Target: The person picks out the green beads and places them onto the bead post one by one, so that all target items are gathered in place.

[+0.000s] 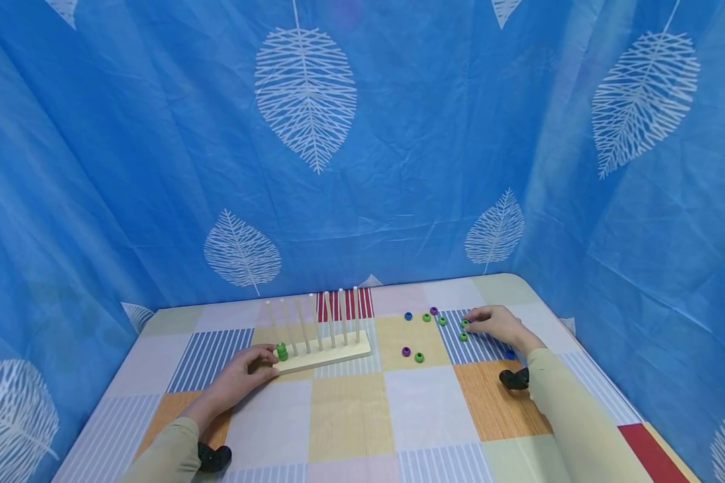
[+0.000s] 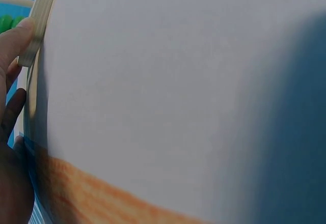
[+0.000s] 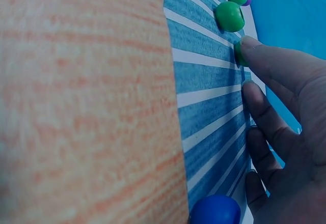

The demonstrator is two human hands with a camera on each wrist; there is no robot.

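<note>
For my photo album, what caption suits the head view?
Left hand steadies a wooden peg board; right hand touches a green bead.

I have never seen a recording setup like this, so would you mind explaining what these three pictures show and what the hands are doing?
There is no machine: a person works with bare hands and wears three cameras. The wide picture comes from the head and looks down at a table with a checked cloth. The other two come from the wrists, so they show close, tilted views.

The left hand rests against the end of a wooden peg board, its thumb touching the board's edge. Green beads sit on the nearest peg.

The right hand lies on a blue-striped square, one fingertip touching a green bead. Loose green, purple and blue beads lie scattered nearby. Neither hand clearly grips anything.
</note>
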